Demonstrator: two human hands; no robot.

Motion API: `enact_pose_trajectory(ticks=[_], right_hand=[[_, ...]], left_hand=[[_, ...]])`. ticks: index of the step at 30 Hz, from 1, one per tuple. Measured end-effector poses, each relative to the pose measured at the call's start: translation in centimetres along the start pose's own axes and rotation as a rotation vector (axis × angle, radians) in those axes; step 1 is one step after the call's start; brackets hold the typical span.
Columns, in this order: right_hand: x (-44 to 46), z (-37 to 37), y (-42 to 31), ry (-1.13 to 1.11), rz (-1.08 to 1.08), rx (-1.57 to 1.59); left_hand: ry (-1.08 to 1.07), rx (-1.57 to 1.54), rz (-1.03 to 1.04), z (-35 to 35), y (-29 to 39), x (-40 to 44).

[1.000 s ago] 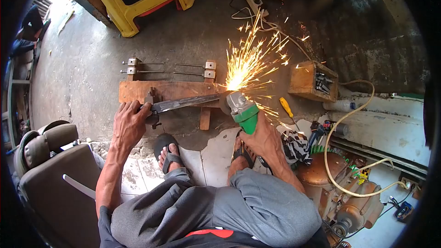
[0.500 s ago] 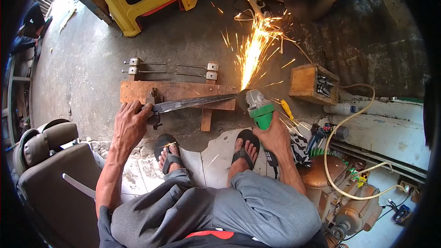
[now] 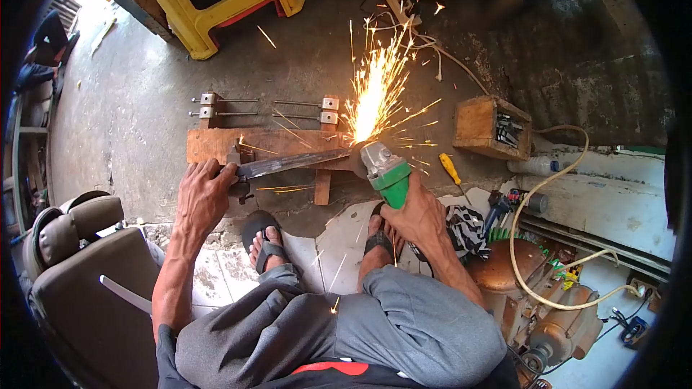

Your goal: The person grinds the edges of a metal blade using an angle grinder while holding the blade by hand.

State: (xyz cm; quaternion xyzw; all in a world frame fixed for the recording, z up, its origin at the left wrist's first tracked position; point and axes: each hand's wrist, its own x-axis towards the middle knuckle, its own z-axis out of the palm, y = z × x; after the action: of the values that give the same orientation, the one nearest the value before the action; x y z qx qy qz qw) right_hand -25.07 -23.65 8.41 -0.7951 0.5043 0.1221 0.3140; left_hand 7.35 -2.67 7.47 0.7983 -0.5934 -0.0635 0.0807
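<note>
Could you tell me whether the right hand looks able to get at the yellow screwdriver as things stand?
Probably not: the right hand is wrapped around the grinder, which is throwing sparks. Otherwise the way looks free, as the screwdriver lies nearby with nothing seen on top.

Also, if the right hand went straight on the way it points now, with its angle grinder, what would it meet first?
For the right hand, likely the tip of the metal blade, where the angle grinder throws sparks, then the wooden board; the depth is unclear.
</note>
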Motion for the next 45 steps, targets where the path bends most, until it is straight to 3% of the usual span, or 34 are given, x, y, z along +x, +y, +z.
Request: enact_pose_trajectory(ticks=[2, 9, 15, 23, 45], right_hand=[[0.0, -0.2, 0.1, 0.009, 0.096, -0.017], [0.9, 0.2, 3.0, 0.107, 0.066, -0.005], [1.1, -0.6, 3.6, 0.125, 0.167, -0.004], [0.4, -0.2, -1.1, 0.025, -0.102, -0.084], [1.6, -0.7, 1.5, 0.086, 0.037, -0.107]], left_hand=[[-0.01, -0.002, -0.001, -0.1, 0.1, -0.1], [0.01, -0.01, -0.012, -0.3, 0.2, 0.1], [0.0, -0.01, -0.003, -0.1, -0.2, -0.4], [0.043, -0.006, 0.01, 0.4, -0.1, -0.7], [0.054, -0.012, 0.008, 0.4, -0.2, -0.5]])
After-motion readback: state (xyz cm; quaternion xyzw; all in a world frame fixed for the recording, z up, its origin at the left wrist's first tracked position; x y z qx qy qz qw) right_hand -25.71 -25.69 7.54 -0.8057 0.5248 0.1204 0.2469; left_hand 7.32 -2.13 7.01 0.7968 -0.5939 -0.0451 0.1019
